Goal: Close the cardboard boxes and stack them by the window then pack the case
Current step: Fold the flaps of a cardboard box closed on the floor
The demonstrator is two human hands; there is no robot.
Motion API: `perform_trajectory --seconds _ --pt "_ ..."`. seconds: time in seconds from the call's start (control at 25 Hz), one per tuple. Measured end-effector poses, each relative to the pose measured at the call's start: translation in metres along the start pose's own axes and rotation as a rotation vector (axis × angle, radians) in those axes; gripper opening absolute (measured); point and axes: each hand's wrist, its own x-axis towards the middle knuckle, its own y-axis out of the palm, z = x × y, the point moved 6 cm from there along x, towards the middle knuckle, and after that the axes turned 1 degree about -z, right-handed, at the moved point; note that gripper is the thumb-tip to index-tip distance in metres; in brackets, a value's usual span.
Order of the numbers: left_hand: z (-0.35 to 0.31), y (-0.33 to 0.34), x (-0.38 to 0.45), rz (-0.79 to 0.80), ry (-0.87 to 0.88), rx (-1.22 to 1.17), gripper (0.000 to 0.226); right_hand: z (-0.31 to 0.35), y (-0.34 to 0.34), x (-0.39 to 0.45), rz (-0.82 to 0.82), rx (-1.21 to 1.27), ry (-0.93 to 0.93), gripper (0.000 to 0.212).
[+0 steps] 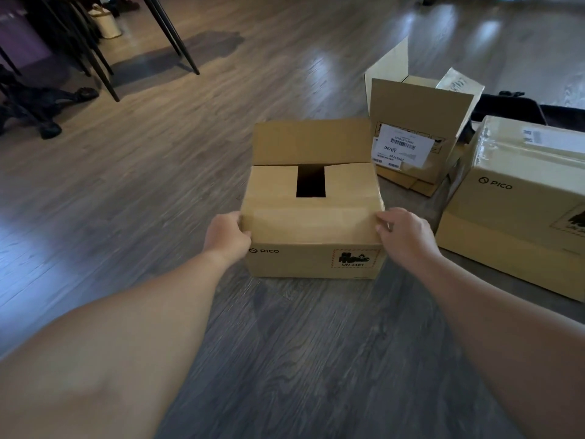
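Note:
A brown PICO cardboard box (311,231) stands on the wooden floor in front of me. Its near flap and two side flaps are folded down, a dark gap shows between them, and the far flap stands up. My left hand (226,234) grips the box's near left corner, thumb on the front face. My right hand (403,234) holds the near right corner, fingers curled at the edge. Behind it to the right stands an open cardboard box (418,122) with upright flaps and a white label. A larger taped PICO box (519,201) lies at the right.
A dark case (506,109) shows partly behind the boxes at the right. Black table and chair legs (171,36) stand at the top left, with a white bag (106,23) beyond them. Bare wooden floor (142,185) stretches to the left.

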Motion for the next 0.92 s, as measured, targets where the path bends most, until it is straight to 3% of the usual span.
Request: perform_trajectory --seconds 0.2,0.44,0.64,0.92 --pt "-0.015 0.012 0.011 0.053 0.001 0.033 0.046 -0.009 -0.007 -0.017 -0.023 -0.036 -0.09 0.024" --pt "-0.038 0.027 0.012 0.188 0.123 0.207 0.085 -0.037 -0.039 -0.028 -0.071 -0.081 0.013 0.032" --pt "-0.057 0.041 -0.004 0.304 0.238 0.303 0.082 -0.065 -0.065 -0.008 -0.141 -0.036 0.251 0.016" --pt "-0.065 0.05 -0.013 0.376 0.266 0.248 0.084 -0.086 -0.087 0.009 -0.209 0.083 0.349 0.027"
